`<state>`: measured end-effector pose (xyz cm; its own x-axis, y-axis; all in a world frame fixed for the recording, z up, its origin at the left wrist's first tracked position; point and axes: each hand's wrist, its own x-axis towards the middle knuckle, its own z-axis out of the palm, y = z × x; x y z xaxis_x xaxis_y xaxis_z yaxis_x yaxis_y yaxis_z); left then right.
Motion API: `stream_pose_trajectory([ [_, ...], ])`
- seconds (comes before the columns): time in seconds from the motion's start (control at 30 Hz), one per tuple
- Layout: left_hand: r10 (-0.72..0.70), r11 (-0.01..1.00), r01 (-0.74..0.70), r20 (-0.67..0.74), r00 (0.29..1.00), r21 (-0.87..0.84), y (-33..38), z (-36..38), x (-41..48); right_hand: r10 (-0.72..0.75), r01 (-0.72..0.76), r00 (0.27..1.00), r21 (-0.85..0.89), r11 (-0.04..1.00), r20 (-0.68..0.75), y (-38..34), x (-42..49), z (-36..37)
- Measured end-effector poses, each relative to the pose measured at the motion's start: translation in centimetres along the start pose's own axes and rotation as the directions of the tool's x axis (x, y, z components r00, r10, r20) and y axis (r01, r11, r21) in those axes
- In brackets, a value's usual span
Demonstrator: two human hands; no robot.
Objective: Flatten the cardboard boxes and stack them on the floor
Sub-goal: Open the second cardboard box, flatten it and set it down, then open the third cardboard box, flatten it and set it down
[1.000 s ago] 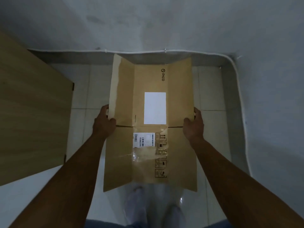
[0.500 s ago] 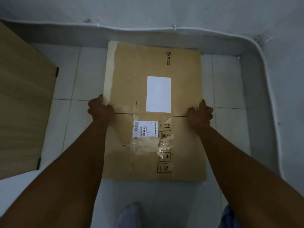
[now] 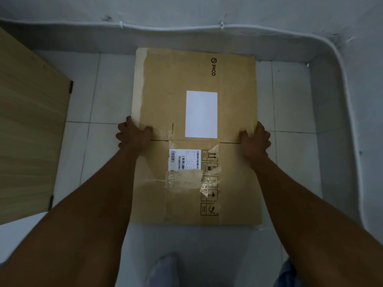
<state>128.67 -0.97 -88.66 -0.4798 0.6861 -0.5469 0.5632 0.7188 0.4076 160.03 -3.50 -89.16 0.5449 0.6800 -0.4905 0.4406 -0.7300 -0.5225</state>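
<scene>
Now, flattened box (image 3: 180, 79) between both hands (image 3: 132, 135) (image 3: 256, 141)

The flat tan cardboard box (image 3: 234, 112) is wearing a plain white rectangular label (image 3: 201, 114) and black symbols (image 3: 209, 195); at nine o'clock a beige wood-grain panel (image 3: 29, 131) is meeting white-tiled floor (image 3: 290, 96).

The single head-worn camera looks steeply down from close above on the pale tiled floor (image 3: 89, 100), facing the grey wall (image 3: 186, 9), the flat brown cardboard box (image 3: 165, 90) centred.
</scene>
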Motion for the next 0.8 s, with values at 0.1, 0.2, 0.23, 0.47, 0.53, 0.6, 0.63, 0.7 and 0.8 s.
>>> stream_pose_trajectory([
  [0.1, -0.004, 1.000, 0.003, 0.049, 0.999, 0.017, -0.1, -0.4, 0.5, 0.000, 0.002, 0.998, -0.021, 1.000, 0.069, -0.3, -0.3, -0.5],
  [0.2, 0.012, 0.999, -0.006, 0.159, 0.987, -0.037, 0.3, -1.8, -0.4, 0.029, -0.009, 0.992, -0.159, 0.987, 0.124, -1.7, -2.6, -1.2],
  [0.23, 0.023, 0.999, -0.015, 0.186, 0.982, -0.043, 0.4, -2.6, -1.2, 0.033, -0.005, 0.992, -0.221, 0.975, 0.121, -2.3, -4.0, -1.7],
  [0.47, 0.363, 0.932, -0.360, 0.082, 0.928, -0.047, 7.2, -15.3, -15.1, -0.245, 0.303, 0.882, -0.087, 0.949, 0.402, -10.2, -17.7, -12.4],
  [0.53, 0.453, 0.891, -0.451, 0.116, 0.884, -0.049, 10.1, -21.0, -20.6, -0.268, 0.322, 0.842, -0.037, 0.946, 0.468, -15.1, -22.5, -17.3],
  [0.6, 0.511, 0.859, -0.511, 0.145, 0.847, -0.040, 12.7, -27.7, -26.5, -0.250, 0.310, 0.790, -0.013, 0.951, 0.560, -20.7, -28.0, -22.5],
  [0.63, 0.531, 0.844, -0.535, 0.167, 0.831, -0.025, 13.7, -31.3, -29.4, -0.236, 0.316, 0.758, -0.026, 0.949, 0.608, -23.5, -30.9, -25.1],
  [0.7, 0.563, 0.808, -0.588, 0.234, 0.793, 0.048, 15.2, -38.4, -35.0, -0.209, 0.352, 0.703, -0.077, 0.933, 0.680, -28.7, -37.0, -30.5],
  [0.8, 0.581, 0.772, -0.626, 0.277, 0.765, 0.109, 16.4, -47.9, -41.8, -0.223, 0.426, 0.655, -0.108, 0.898, 0.722, -34.8, -45.3, -37.3],
])
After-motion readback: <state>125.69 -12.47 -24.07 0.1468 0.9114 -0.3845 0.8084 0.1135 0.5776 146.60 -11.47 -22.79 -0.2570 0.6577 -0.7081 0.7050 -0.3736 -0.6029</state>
